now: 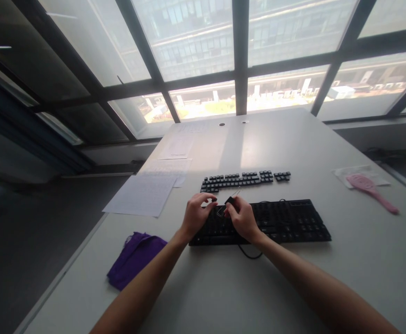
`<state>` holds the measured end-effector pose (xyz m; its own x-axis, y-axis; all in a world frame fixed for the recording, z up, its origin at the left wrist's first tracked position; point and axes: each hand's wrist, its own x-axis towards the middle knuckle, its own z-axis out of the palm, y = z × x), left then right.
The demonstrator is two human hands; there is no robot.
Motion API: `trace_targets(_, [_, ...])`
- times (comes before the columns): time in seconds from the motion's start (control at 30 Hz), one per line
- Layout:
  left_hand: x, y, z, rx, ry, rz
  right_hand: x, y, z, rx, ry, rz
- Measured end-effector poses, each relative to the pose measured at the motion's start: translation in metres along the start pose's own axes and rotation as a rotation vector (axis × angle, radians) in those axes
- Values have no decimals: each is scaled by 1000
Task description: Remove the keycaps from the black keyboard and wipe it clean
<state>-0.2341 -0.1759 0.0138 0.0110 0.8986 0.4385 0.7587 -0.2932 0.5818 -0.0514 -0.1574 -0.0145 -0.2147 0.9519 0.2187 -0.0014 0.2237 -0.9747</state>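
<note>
A black keyboard lies in front of me, with keycaps gone from part of it. My left hand is above its left end, thumb and forefinger pinching a small black keycap. Just to the right, my right hand grips a keycap puller by its black body; thin wire loops stick out of it. Behind the keyboard, loose black keycaps stand in rows, grouped much like a keyboard layout. Part of the keyboard's left half is hidden under my hands.
Printed papers lie at the left of the white table. A purple cloth pouch is beside my left forearm. At the right, a pink hairbrush rests partly on a clear plastic bag. A cable loops out at the keyboard's front.
</note>
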Motion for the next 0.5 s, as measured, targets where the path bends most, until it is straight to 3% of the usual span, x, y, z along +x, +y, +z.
trace_targets(0.2, [45, -30, 28, 153, -125, 85, 1, 6, 0, 0, 22, -10])
trace_targets(0.33, [54, -34, 41, 222, -213, 175, 1, 11, 1, 2, 28, -15])
trace_targets(0.5, [55, -35, 40, 269, -204, 196, 1, 11, 1, 0, 28, -16])
